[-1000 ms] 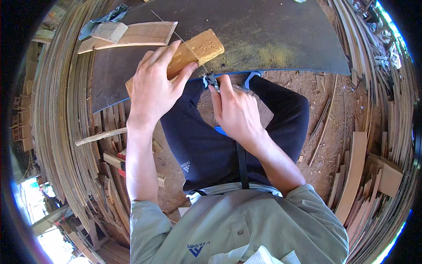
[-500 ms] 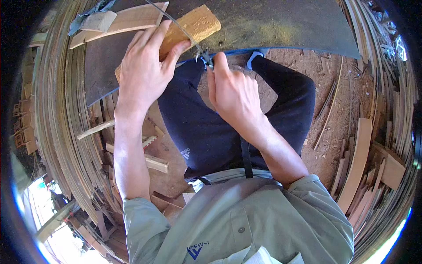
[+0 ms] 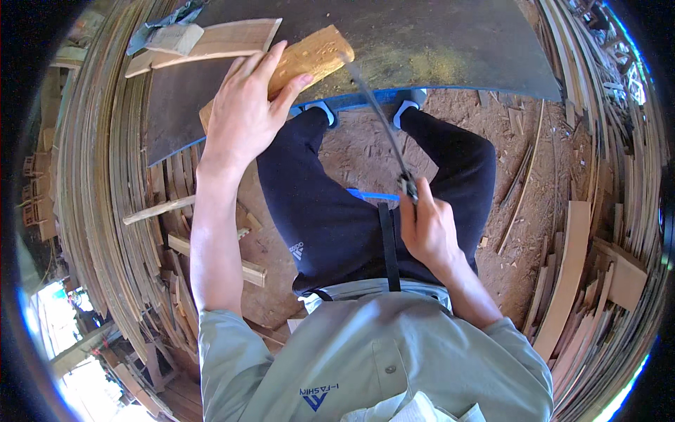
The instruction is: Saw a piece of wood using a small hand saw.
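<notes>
My left hand presses a yellowish wooden block down on the dark tabletop, thumb on its near side and fingers over the top. The block lies slanted, its right end free of my fingers. In my right hand, drawn back over my lap, is a saw with a long thin blade and a dark grip. Its blade, seen edge-on and partly blurred, points up and left. The far tip appears at the block's right end; whether they touch I cannot tell.
Sawdust lies on the dark tabletop. Left of the block are a curved wooden piece and a small pale block. Stacked wood strips line the left, and boards stand at right. Wood scraps litter the dirt floor.
My right hand has pulled back toward my body and to the right, drawing the saw with it. The left hand still holds the block, and the whole view has shifted slightly.
</notes>
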A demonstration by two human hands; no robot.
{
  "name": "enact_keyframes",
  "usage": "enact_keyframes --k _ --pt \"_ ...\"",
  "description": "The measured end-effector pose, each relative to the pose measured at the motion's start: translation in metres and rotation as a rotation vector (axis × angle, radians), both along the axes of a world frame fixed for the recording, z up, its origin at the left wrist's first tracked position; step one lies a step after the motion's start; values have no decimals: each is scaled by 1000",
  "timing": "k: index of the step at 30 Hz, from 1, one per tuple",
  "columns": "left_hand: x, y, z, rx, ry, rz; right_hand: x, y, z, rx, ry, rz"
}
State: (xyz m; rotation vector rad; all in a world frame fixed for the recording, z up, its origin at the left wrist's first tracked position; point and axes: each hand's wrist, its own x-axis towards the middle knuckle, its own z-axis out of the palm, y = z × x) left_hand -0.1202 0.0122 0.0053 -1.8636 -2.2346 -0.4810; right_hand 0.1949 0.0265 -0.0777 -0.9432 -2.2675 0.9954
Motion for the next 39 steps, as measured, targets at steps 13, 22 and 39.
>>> enact_keyframes --k 13,22,39 --pt "-3 -1 15 -95 -109 48 -123 49 23 160 -30 68" --pt "-6 -2 8 -19 -52 6 -127 52 17 187 48 52" --pt "-3 0 7 -39 -27 14 -68 31 -6 -28 -168 117"
